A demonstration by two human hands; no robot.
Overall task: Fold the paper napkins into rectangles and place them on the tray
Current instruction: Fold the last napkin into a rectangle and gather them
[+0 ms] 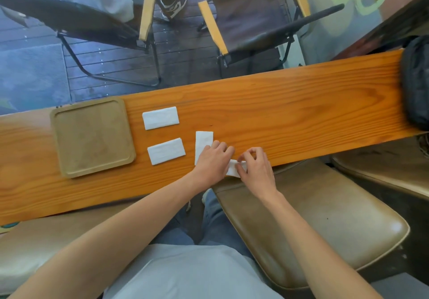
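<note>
A square wooden tray [69, 164] lies bare on the left of the wooden counter. Right of it lie two white napkins folded into rectangles, one farther [160, 117] and one nearer [166, 151]. A third folded napkin [203, 141] lies upright beside them, its lower end under my left hand [214, 161]. Between both hands, at the counter's near edge, sits a fourth white napkin [233, 168]. My left hand presses on it while my right hand [255, 169] pinches its right part with fingertips.
The orange wooden counter [290, 113] runs across the view. A black bag [416, 82] rests on its far right end. Tan padded stools [313, 224] stand below the near edge. Folding chairs [250, 24] and a person's shoe lie beyond the far edge.
</note>
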